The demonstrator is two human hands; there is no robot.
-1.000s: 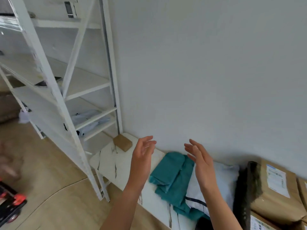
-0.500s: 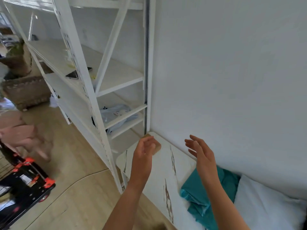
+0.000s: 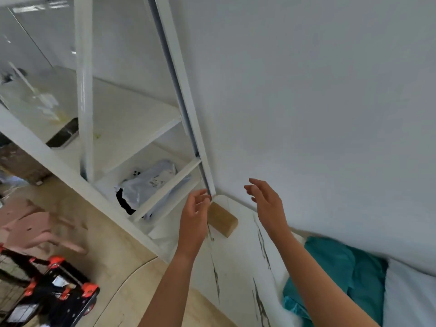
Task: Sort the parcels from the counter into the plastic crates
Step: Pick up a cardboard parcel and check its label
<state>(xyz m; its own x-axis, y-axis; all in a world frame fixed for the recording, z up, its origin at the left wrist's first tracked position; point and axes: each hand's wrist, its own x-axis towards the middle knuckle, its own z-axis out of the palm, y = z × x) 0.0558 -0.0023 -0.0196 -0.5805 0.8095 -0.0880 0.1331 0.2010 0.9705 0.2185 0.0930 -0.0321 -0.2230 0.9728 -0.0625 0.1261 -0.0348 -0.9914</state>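
Early: brown parcel (image 3: 223,220) ungripped on counter (image 3: 238,256); left hand (image 3: 194,218) at its 9 o'clock, right hand (image 3: 266,204) at 1 o'clock, both spread, empty.

Plain white wall (image 3: 306,90), matte, evenly lit, no shadows of note. White metal shelving unit (image 3: 83,90) stood against it at the left, with diagonal braces and white boards. Pale wood-look floor (image 3: 106,251) below. White surface (image 3: 238,267) with dark marble veining ran along the wall. Black cart with orange corners (image 3: 59,289) sat lower left; a pink, blurred shape (image 3: 35,227) lay beyond it.
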